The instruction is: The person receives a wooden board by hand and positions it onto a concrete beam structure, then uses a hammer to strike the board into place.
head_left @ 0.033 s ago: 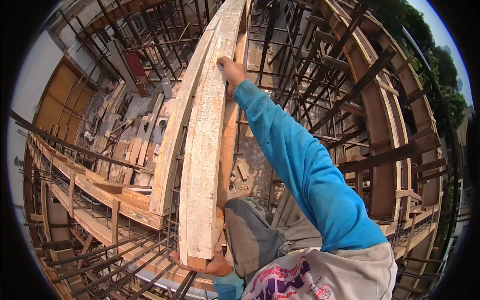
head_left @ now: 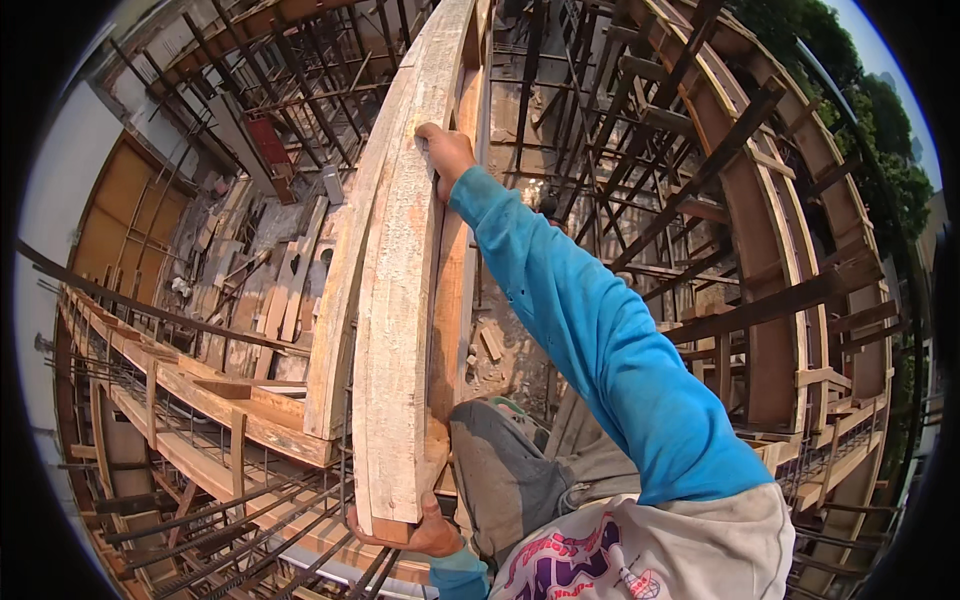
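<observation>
The left hand (head_left: 432,533) cups the near end of a long, whitish, rough-sawn timber beam (head_left: 393,330), its end face brown; farther along, the right hand (head_left: 449,158) clamps its right edge, thumb on top. Well left of the grip stands a framed yellow-brown panel (head_left: 130,215); nearer lie loose planks (head_left: 275,310); right of the grip spread a debris-strewn floor (head_left: 515,345), dark scaffold poles (head_left: 531,80) and brown formwork (head_left: 768,380).
</observation>
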The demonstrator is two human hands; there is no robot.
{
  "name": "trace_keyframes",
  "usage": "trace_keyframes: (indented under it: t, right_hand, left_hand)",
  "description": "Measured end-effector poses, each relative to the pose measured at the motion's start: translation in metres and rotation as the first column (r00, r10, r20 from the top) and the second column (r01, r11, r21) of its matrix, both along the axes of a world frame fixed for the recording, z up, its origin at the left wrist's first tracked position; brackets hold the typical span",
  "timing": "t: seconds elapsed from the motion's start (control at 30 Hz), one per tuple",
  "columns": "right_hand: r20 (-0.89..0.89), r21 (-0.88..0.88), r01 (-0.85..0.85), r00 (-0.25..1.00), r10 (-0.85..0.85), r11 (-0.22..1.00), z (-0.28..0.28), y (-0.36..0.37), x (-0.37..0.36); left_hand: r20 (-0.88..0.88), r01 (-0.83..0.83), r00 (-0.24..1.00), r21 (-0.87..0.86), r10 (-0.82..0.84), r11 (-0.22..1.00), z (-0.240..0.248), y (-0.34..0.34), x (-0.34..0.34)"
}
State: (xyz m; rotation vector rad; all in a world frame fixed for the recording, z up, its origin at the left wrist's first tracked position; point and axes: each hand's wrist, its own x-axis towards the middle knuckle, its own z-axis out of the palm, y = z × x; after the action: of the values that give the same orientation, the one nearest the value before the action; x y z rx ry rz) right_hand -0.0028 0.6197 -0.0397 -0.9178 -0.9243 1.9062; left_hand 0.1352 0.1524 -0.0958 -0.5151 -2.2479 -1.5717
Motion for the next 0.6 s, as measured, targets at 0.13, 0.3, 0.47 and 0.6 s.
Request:
trace_keyframes:
  t: [0.13,0.3,0.47,0.6]
  right_hand:
    - [-0.022,0.036,0.016,1.0,-0.015,0.999,-0.004,-0.026,-0.019]
    - [-0.028,0.137,0.07,0.997,-0.067,0.988,-0.03,0.001,-0.035]
    - [0.016,0.006,0.029,0.999,-0.029,1.0,0.011,0.009,-0.013]
    - [0.145,-0.102,-0.076,0.985,0.09,0.992,-0.007,-0.003,0.016]
  left_hand:
    - [0.029,-0.053,0.998,-0.075,0.056,0.996,-0.011,-0.031,-0.016]
    - [0.024,0.028,0.999,-0.007,-0.028,1.0,0.003,-0.021,-0.032]
    - [-0.078,-0.044,0.996,0.087,0.051,0.995,0.062,-0.001,-0.044]
    - [-0.209,0.039,0.977,-0.068,-0.053,0.997,0.118,0.01,-0.045]
